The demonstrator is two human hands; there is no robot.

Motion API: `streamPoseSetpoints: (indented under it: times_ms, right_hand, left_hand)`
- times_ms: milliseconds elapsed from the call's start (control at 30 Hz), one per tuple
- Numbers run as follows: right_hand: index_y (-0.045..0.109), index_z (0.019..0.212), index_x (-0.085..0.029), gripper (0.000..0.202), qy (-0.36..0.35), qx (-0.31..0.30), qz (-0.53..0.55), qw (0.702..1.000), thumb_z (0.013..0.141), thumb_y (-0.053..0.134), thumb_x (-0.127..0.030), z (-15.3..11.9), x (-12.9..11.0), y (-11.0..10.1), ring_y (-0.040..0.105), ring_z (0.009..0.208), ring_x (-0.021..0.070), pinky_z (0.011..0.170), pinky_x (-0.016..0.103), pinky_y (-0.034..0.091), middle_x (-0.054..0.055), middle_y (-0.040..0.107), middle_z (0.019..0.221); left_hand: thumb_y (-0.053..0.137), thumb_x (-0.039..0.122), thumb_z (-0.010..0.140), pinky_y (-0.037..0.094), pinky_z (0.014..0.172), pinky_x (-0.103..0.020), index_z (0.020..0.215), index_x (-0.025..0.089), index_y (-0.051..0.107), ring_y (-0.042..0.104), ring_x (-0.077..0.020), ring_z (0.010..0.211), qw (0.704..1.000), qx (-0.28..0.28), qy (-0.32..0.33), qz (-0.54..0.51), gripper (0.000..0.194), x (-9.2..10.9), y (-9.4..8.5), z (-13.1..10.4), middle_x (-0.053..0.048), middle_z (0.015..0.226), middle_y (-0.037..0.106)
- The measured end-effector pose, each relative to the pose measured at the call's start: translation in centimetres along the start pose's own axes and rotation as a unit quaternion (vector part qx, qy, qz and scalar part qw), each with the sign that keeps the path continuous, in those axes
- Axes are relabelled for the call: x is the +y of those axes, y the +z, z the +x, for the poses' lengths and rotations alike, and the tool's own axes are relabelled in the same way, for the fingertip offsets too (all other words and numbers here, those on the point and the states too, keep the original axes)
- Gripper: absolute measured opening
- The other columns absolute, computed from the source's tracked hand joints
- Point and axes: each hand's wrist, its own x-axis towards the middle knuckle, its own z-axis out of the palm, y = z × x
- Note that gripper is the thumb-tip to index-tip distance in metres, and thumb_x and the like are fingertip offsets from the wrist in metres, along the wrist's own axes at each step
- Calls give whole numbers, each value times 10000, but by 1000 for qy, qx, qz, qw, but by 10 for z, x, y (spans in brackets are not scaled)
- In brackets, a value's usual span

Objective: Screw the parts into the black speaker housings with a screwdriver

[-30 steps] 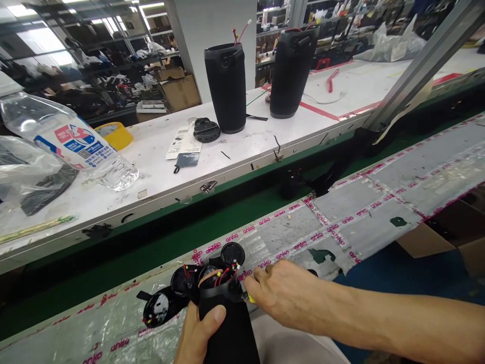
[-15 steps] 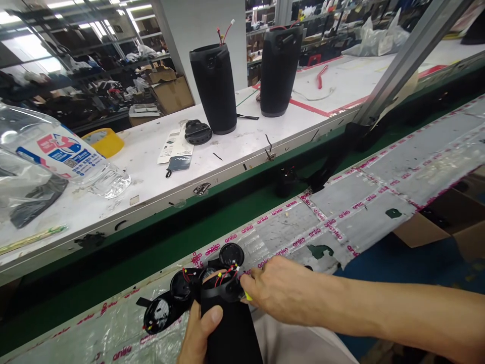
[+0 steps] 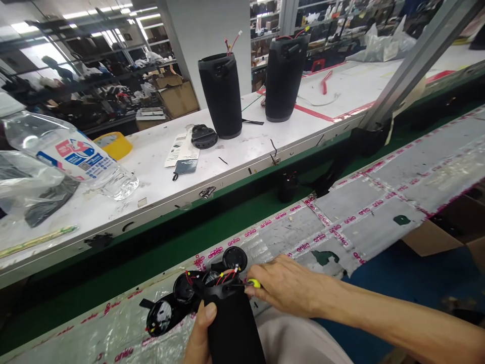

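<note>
My left hand [image 3: 200, 331] is wrapped round a black cloth-covered cylindrical speaker body [image 3: 234, 328], its open top tilted up with red wires and small connectors sticking out. My right hand [image 3: 282, 284] grips a small screwdriver with a yellow handle [image 3: 254, 283]. Its thin dark shaft points left at the rim of the speaker body; whether the tip touches is too small to tell. Beyond the speaker body lie several round black speaker caps, among them one cap [image 3: 159, 317] at the left and another cap [image 3: 235, 259] at the back.
Two more speaker bodies stand on the white bench, a nearer one [image 3: 222, 96] and a farther one [image 3: 287, 78]. Around them are a black end cap [image 3: 204, 136], cards [image 3: 185, 166], a plastic bottle [image 3: 83, 156] and yellow tape [image 3: 115, 145]. A green belt [image 3: 166, 230] runs between bench and taped ledge [image 3: 299, 227].
My right hand has shifted, and more of the yellow handle shows beside the rim, with the shaft now visible. My left hand keeps hold of the speaker body. The whole view has shifted slightly.
</note>
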Motion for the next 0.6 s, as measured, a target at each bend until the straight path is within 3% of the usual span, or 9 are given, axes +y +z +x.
streamPoseSetpoints:
  times_ms: [67, 167, 367, 600]
  right_hand:
    - [527, 965, -190, 246, -7, 2, -24, 1000, 1073, 492, -408, -2, 0, -2, 674, 631, 214, 533, 339, 296, 21, 706, 801]
    - [528, 957, -185, 254, -37, 6, -56, 998, 1069, 502, -411, -2, -2, -5, 657, 607, 195, 495, 334, 254, 22, 690, 778]
    - [518, 942, -194, 278, -60, 17, -95, 993, 1075, 474, -434, 1, -5, -2, 620, 578, 186, 459, 358, 175, 8, 654, 752]
    - [504, 960, -197, 229, -66, 15, -114, 991, 1082, 462, -387, 1, -7, -4, 586, 575, 179, 455, 361, 161, 6, 634, 756]
  left_hand:
    - [797, 446, 744, 614, 915, -498, 1089, 203, 780, 786, -353, 872, 1000, 9, -1, 1, 422, -1, -2, -1, -114, 876, 827]
    - [817, 426, 722, 589, 968, -504, 1207, 242, 739, 766, -371, 978, 1000, 15, 19, -2, 525, -2, -1, -1, -87, 866, 829]
    - [846, 366, 706, 546, 1037, -424, 1417, 297, 583, 741, -333, 1080, 998, 22, 65, 1, 761, -3, 3, 2, -58, 1039, 827]
    - [814, 361, 746, 526, 1063, -416, 1447, 297, 547, 706, -337, 1158, 995, 25, 97, 17, 753, -4, 0, -1, -61, 1169, 797]
